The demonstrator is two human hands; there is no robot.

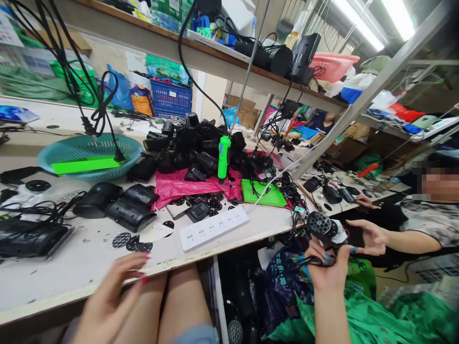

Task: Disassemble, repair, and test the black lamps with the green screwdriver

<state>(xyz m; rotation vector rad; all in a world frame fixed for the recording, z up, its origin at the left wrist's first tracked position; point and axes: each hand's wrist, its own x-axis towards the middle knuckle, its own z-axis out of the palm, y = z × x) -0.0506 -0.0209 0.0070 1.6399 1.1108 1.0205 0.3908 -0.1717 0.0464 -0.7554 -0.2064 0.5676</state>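
- Cluttered white workbench [89, 267] runs before you, strewn with black housings [190, 148], a teal basket [89, 155] and a white power strip [214, 228].
- Your right hand [328, 270] is clamped on a black perforated part [322, 227], off the bench's right edge.
- Your left hand [111, 298] hovers loosely spread and empty at the bench's near edge.
- A co-worker's hand [371, 237] reaches in just beside the part.

We see the bench brightly and evenly lit by the fluorescent tubes [362, 28] glaring white at upper right, shadows soft, our left hand [107, 296] smeared by motion, and straight shelf edges bowing toward the frame's borders.
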